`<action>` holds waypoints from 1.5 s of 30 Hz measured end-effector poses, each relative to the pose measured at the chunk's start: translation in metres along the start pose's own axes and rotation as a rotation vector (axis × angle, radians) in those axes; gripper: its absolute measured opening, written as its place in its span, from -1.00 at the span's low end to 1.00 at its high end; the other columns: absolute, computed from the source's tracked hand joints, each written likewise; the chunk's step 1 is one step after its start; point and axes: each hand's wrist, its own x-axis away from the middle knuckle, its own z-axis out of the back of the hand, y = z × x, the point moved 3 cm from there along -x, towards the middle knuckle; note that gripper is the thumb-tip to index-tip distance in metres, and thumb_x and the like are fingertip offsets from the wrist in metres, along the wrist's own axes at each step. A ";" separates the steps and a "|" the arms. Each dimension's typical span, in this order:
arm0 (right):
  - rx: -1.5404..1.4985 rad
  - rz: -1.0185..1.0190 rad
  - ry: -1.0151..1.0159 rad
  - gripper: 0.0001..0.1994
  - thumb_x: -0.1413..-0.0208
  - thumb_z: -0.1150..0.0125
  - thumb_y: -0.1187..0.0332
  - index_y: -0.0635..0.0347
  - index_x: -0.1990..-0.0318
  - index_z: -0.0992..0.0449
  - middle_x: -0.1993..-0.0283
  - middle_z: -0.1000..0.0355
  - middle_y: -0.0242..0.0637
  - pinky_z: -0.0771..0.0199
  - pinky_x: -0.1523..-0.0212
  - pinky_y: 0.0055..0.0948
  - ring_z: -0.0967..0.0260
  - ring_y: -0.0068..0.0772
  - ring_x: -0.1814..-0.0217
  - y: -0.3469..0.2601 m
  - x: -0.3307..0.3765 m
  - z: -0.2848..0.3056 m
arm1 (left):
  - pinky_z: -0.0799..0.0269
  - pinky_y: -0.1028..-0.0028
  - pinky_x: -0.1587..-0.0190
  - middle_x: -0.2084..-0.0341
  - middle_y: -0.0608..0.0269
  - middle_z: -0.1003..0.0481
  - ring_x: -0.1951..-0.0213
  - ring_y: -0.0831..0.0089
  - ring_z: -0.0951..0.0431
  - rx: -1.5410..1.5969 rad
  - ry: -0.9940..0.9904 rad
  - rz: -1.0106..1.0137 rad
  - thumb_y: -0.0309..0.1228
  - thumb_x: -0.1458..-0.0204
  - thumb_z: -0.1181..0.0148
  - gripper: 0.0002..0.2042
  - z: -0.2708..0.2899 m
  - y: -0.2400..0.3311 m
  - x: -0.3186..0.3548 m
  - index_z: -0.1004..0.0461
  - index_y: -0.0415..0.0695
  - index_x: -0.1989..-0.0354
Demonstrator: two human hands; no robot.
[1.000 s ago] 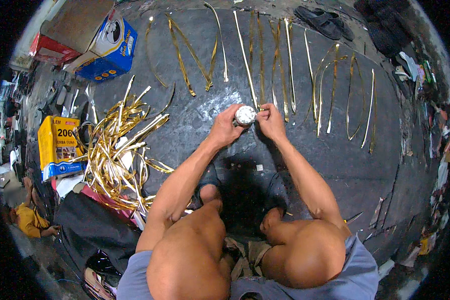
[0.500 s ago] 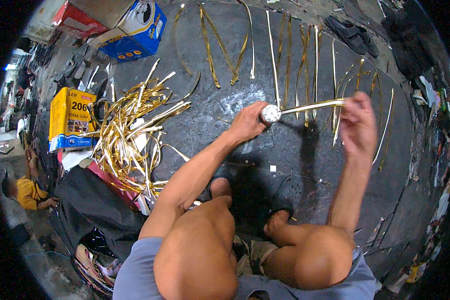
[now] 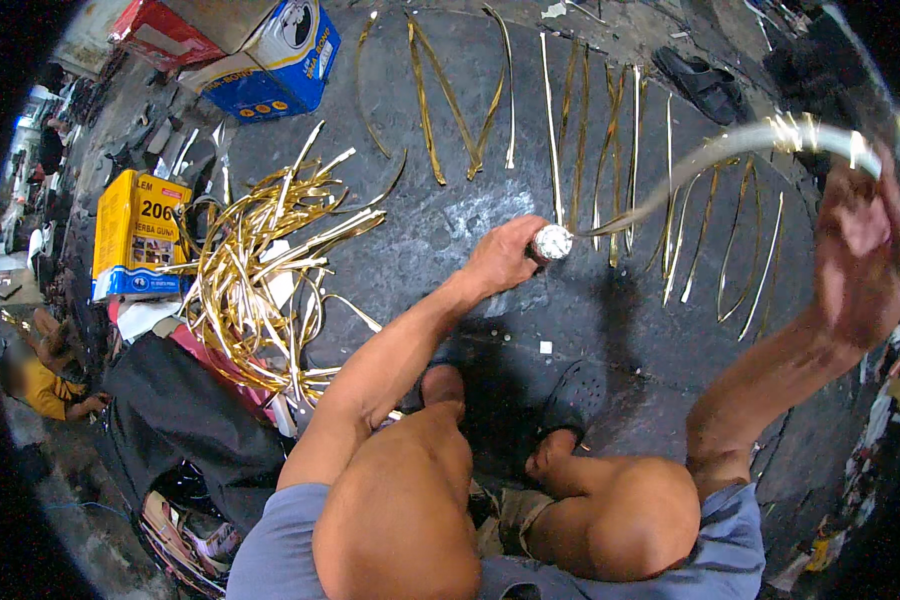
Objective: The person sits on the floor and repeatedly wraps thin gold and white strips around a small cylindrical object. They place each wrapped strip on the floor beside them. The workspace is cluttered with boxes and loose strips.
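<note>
My left hand (image 3: 505, 258) is closed around a small cylinder with a whitish, rough round top (image 3: 552, 242), whose kind I cannot make out. From beside that top a shiny gold strip (image 3: 695, 165) arcs up and over to the far right, smeared by motion. Its far end is at my raised right hand (image 3: 858, 235), which is blurred but closed on it. Beyond the cylinder, several gold strips (image 3: 555, 150) lie spaced out in a row on the dark floor mat (image 3: 450, 260). A tangled heap of gold strips (image 3: 260, 270) lies to the left.
A yellow and blue can (image 3: 140, 240) stands left of the heap. Behind it are blue and red cartons (image 3: 280, 70). Black sandals (image 3: 700, 85) lie at the far right. A black cloth (image 3: 180, 410) lies at my left, and a person in yellow (image 3: 45, 385) sits beyond it.
My right hand has swung outward to the right, pulling the strip from short and straight into a long arc. My left hand keeps hold of the cylinder, nearly still.
</note>
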 end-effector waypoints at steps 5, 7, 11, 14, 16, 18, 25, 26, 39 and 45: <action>0.253 0.138 0.070 -0.74 -0.14 -0.32 0.49 0.29 0.01 -0.53 0.21 -0.52 -0.32 -0.45 0.14 -0.53 -0.47 -0.47 0.21 0.055 -0.110 -0.098 | -0.48 0.14 -0.10 0.01 0.02 -0.50 -0.07 -0.07 -0.50 0.022 -0.093 0.001 -0.57 0.16 -0.28 -0.48 -0.006 0.011 -0.011 -0.44 -0.11 -0.09; 0.263 0.053 0.085 -0.73 -0.14 -0.32 0.50 0.32 0.00 -0.55 0.20 -0.55 -0.31 -0.45 0.17 -0.53 -0.49 -0.50 0.20 0.101 -0.156 -0.115 | -0.43 0.15 -0.18 -0.05 -0.02 -0.46 -0.13 -0.08 -0.45 0.013 -0.027 -0.019 -0.57 0.15 -0.26 -0.43 0.012 0.004 0.003 -0.41 -0.11 -0.16; 0.202 0.069 0.037 -0.84 -0.14 -0.36 0.47 0.27 0.13 -0.62 0.38 -0.57 -0.37 -0.42 0.42 -0.59 -0.46 -0.57 0.44 0.140 -0.236 -0.109 | -0.29 0.16 -0.31 -0.09 -0.08 -0.41 -0.19 -0.07 -0.39 -0.120 0.315 0.123 -0.57 0.11 -0.18 -0.43 0.053 -0.026 0.009 -0.36 -0.22 -0.20; 0.311 0.258 0.145 -0.89 -0.13 -0.38 0.44 0.21 0.19 -0.65 0.41 -0.56 -0.44 -0.39 0.44 -0.61 -0.43 -0.62 0.45 0.156 -0.245 -0.125 | -0.33 0.14 -0.24 0.00 -0.09 -0.44 -0.12 -0.05 -0.42 -0.353 0.567 0.316 -0.54 0.09 -0.19 -0.53 0.105 -0.077 0.027 -0.41 -0.27 -0.10; 0.402 0.410 0.191 -0.93 -0.12 -0.42 0.40 0.16 0.29 -0.67 0.40 -0.56 -0.47 -0.38 0.44 -0.62 -0.40 -0.70 0.46 0.171 -0.245 -0.122 | -0.35 0.13 -0.20 0.03 -0.10 -0.44 -0.10 -0.04 -0.44 -0.438 0.602 0.425 -0.49 0.05 -0.22 -0.58 0.129 -0.095 0.033 -0.44 -0.28 -0.06; 0.510 0.623 0.070 -0.92 -0.14 -0.40 0.39 0.13 0.31 -0.61 0.42 -0.55 -0.46 -0.41 0.45 -0.59 -0.43 -0.67 0.46 0.213 -0.242 -0.104 | -0.37 0.12 -0.17 0.03 -0.10 -0.45 -0.09 -0.03 -0.44 -0.495 0.575 0.506 -0.44 0.01 -0.24 -0.60 0.139 -0.111 0.030 -0.46 -0.28 -0.04; 0.948 -0.076 -0.157 -0.79 -0.08 -0.33 0.31 0.22 0.18 -0.65 0.22 -0.65 -0.14 -0.57 0.07 -0.29 -0.62 -0.25 0.14 0.350 -0.075 -0.104 | -0.48 0.11 -0.04 0.17 0.01 -0.54 0.03 0.02 -0.55 -0.642 0.367 0.587 -0.32 -0.03 -0.27 -0.75 0.153 -0.138 0.039 -0.59 -0.16 0.14; 0.909 -0.141 -0.237 -0.78 -0.06 -0.29 0.35 0.23 0.17 -0.64 0.16 -0.64 -0.06 -0.56 0.02 -0.21 -0.62 -0.09 0.09 0.349 -0.053 -0.099 | -0.49 0.11 0.00 0.20 0.01 -0.55 0.07 0.02 -0.57 -0.651 0.355 0.571 -0.33 -0.03 -0.26 -0.77 0.157 -0.139 0.039 -0.60 -0.17 0.18; 0.982 -0.406 -0.169 -0.45 0.21 -0.58 0.24 0.17 0.01 -0.52 0.20 -0.47 -0.14 -0.49 0.04 -0.27 -0.50 -0.12 0.06 0.314 0.132 -0.021 | -0.43 0.54 0.46 0.47 0.26 -0.58 0.51 0.57 -0.55 0.441 0.012 0.646 -0.56 0.03 -0.23 -0.77 0.067 -0.037 0.022 -0.64 -0.30 0.18; 0.407 -0.320 0.454 -0.36 0.06 -0.60 0.33 0.37 -0.11 -0.33 0.11 -0.55 -0.15 -0.59 0.24 -0.39 -0.58 -0.39 0.15 0.310 0.134 -0.020 | -0.42 0.60 0.54 0.46 0.28 -0.55 0.57 0.62 -0.49 0.947 -0.088 0.796 -0.67 0.03 -0.12 -0.59 0.040 -0.040 0.032 -0.52 -0.37 -0.07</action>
